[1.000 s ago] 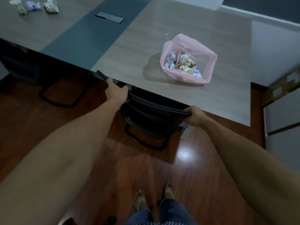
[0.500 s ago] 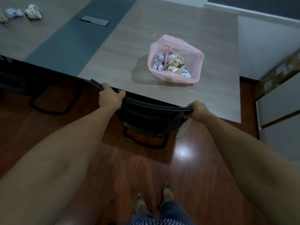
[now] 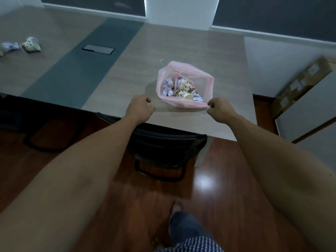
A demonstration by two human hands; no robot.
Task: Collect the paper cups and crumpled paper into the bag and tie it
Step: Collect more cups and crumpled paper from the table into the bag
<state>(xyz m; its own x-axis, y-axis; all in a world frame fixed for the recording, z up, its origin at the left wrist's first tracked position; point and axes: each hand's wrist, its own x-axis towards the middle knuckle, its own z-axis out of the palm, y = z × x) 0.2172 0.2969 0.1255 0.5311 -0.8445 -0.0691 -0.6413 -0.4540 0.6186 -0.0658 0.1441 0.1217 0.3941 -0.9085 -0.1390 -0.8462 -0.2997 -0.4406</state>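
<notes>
Hands (image 3: 140, 108) (image 3: 219, 108) half-curled, crinkly pink bag (image 3: 185, 84)

Both forearms (image 3: 101, 160) bare to frame edge, no sleeves, no watch or rings visible. Left hand (image 3: 140, 110), right hand (image 3: 219, 110) uncovered. Dark blue trousers (image 3: 183, 226); blue-white checked garment (image 3: 192, 245) at bottom edge. One foot (image 3: 177, 206) bare.

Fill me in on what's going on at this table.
A person is clearing rubbish into a pink bag on the table. The bag sits open, holding paper cups and crumpled paper. The left hand and right hand reach toward it, both empty. A crushed cup and a paper ball lie far left, uncollected. A chair is tucked under the table.
</notes>
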